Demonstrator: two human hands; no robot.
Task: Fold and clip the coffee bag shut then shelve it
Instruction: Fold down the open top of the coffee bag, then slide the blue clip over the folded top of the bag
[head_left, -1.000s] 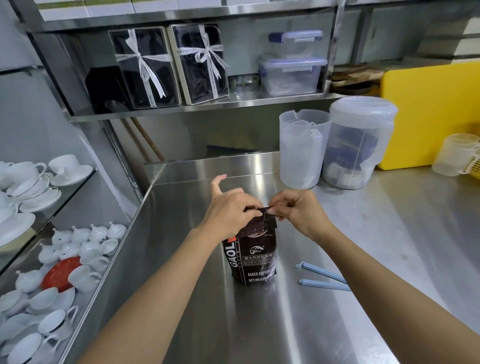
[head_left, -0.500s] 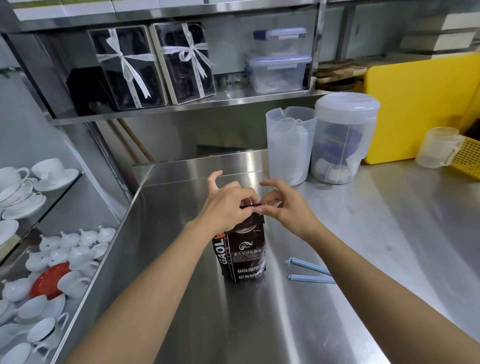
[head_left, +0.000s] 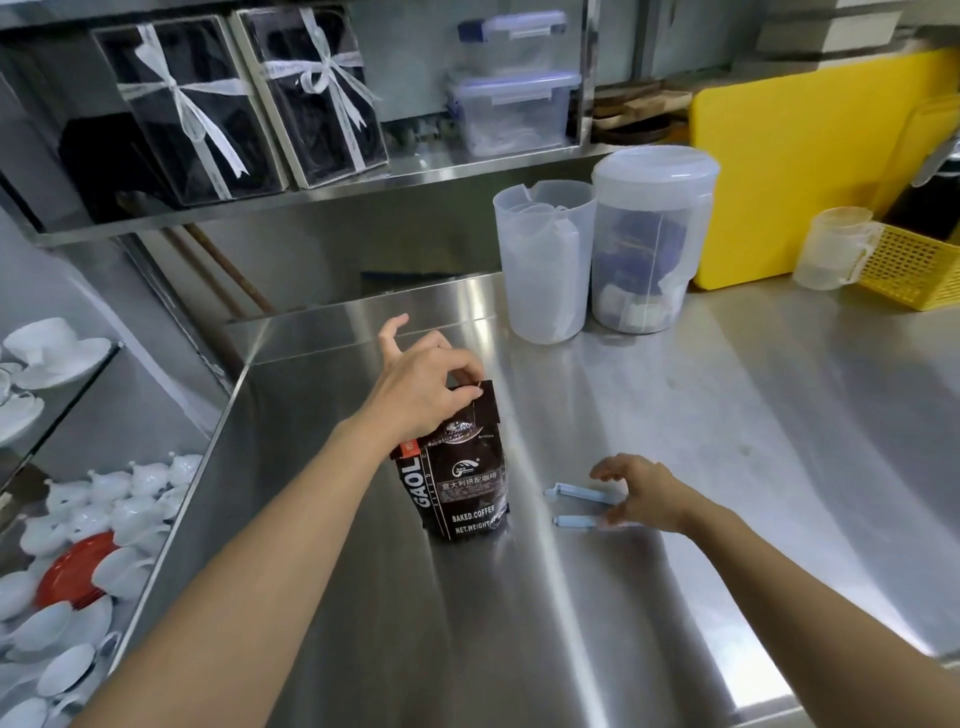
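Steel counter (head_left: 675, 415) — bag (head_left: 462, 483) under left hand (head_left: 415, 400)

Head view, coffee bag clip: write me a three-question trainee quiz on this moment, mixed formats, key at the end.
1. True or false: the left hand pinches the folded top of the coffee bag.
2. The right hand is at: A) the yellow basket B) the blue clip C) the lidded pitcher.
3. Fill in: the clip lies on the ____, to the bag's right.

Key: 1 true; 2 B; 3 steel counter.
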